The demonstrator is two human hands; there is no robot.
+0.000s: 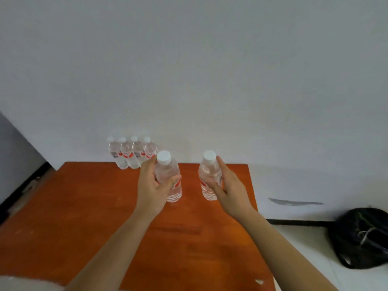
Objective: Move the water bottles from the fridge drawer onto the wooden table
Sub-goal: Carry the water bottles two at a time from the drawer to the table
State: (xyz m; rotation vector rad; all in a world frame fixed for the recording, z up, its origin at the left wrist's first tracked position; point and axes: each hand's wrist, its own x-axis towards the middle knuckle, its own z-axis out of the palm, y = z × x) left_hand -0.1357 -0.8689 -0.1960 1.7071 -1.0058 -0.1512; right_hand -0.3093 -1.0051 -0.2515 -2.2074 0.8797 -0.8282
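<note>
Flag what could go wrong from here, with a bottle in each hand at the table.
1. Left hand grips the left bottle right beside the row of four bottles; a nudge could topple them.
2. Right hand holds the right bottle with fairly straight fingers; can't tell if either base sits flat on the wooden table, so releasing early may tip it.

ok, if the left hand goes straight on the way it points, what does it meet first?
Likely the rightmost of four clear plastic water bottles lined along the wall; the left hand, gripping a white-capped clear bottle, points at it. Depth between them is unclear.
</note>
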